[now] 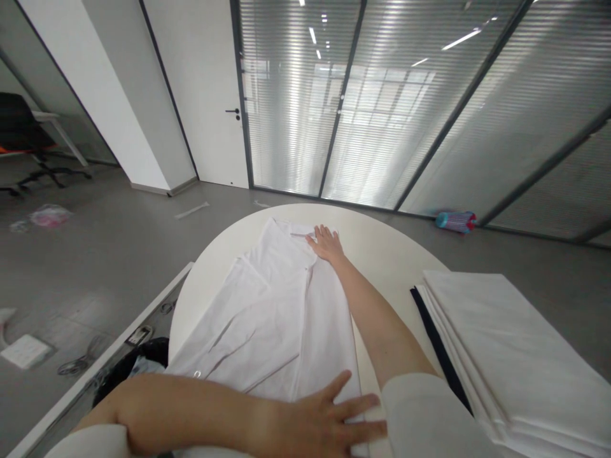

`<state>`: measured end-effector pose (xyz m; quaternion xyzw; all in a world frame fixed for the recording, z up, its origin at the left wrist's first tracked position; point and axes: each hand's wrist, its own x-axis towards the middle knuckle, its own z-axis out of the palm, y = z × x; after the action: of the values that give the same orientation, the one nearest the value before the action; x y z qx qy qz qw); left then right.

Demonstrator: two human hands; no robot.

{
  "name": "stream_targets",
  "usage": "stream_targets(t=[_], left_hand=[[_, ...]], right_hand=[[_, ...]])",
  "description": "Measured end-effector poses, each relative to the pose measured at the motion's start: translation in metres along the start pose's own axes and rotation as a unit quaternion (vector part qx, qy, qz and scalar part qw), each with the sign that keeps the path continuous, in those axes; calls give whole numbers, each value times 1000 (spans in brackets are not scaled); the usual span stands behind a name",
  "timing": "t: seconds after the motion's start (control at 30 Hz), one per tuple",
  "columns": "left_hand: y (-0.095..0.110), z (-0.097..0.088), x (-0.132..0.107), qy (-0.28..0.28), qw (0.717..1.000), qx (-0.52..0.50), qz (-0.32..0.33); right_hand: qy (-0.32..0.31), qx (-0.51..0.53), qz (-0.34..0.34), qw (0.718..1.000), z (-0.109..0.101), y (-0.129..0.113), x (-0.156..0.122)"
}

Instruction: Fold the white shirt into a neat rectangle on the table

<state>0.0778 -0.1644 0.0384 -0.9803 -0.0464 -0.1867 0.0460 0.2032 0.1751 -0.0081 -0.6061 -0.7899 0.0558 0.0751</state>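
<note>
Head-camera footage is filled by a round white table with a smooth matte top, on which a white shirt is spread lengthwise, collar end far from the person. Thin, slightly creased cotton-like cloth is seen, with soft fold lines running down the middle and a sleeve folded inward across the body.

At the right edge of the table a stack of folded white fabric is laid in flat rectangular layers, with a dark strip showing along its left side. Behind the table, glass partitions with fine horizontal blinds are seen, and a striped cylindrical object lies on the grey floor.

The right hand is stretched far forward on a straight, bare arm and pressed palm-down on the collar area, fingers together and flat, nothing gripped. The left hand is brought across the body and laid flat on the near hem, fingers spread apart, nothing clasped. The shirt thus lies between both hands, touched by each.
</note>
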Motion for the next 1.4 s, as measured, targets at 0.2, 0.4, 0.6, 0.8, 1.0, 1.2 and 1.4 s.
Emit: stream_targets(t=[0.2, 0.4, 0.6, 0.8, 1.0, 1.2, 1.4], left_hand=[[-19, -80, -68, -14, 938, -101, -331], [9, -83, -210, 121, 703, -6, -701], [57, -50, -250, 223, 464, -302, -802], [80, -54, -212, 301, 389, -394, -776], [80, -70, -185, 387, 574, -219, -688], [65, -102, -126, 250, 887, -106, -374], [55, -82, -85, 55, 969, -64, -234]], right_hand=[[65, -8, -9, 998, -5, -1, -9], [199, -30, -67, 977, -22, -58, -11], [47, 39, -115, 991, -19, -177, 15], [-13, 79, 40, 996, -6, -214, 33], [9, 127, 66, 990, -24, -188, 51], [62, 254, 98, 960, -50, -97, 54], [11, 293, 165, 942, -29, -16, 22]])
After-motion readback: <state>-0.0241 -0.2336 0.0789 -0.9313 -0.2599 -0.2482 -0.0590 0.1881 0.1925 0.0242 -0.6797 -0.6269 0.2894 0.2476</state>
